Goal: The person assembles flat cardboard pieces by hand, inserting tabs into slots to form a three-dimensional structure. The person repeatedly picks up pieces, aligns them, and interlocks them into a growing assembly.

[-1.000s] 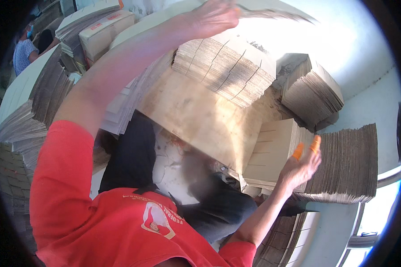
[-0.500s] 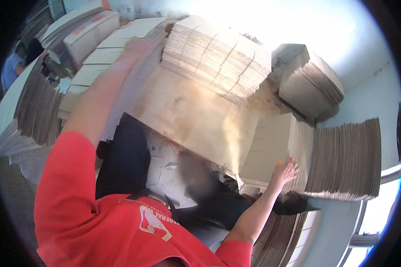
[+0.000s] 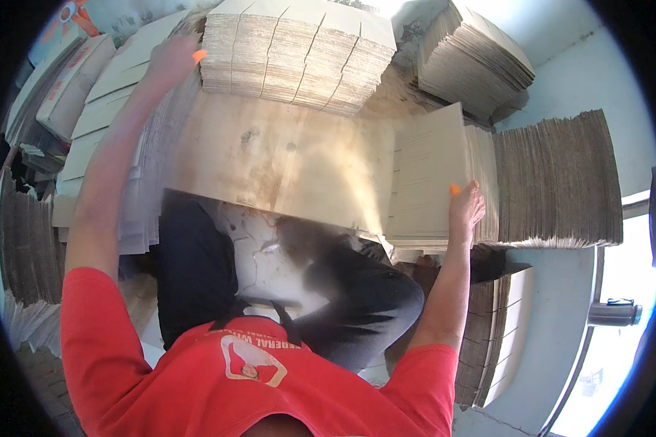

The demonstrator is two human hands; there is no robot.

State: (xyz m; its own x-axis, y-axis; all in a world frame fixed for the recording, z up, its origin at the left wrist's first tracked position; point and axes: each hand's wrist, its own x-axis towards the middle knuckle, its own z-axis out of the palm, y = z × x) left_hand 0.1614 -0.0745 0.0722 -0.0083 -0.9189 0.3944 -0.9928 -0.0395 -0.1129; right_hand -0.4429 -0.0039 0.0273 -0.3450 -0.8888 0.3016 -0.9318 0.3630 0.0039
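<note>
My left hand is at the far end of the left stack of slit cardboard sheets, near its right edge. Motion smears its fingers, though an orange finger cover shows on the thumb. On the right, my right hand grips the right edge of a pale cardboard sheet with slits along its left side. Its orange-covered thumb lies toward the sheet's face, fingers round the edge. That sheet leans against more upright sheets. Between the hands lies a worn wooden board.
A wide stack of slit cardboard stands at the board's far side, another stack behind it right. Brown cardboard fills the right end by the wall. Far left are a white box and an orange fan. My legs are below the board.
The view has turned and shifted, and the person at far left has left it. My right hand's fingers, spread before, now close at the sheet's edge. My left hand remains by the left stack.
</note>
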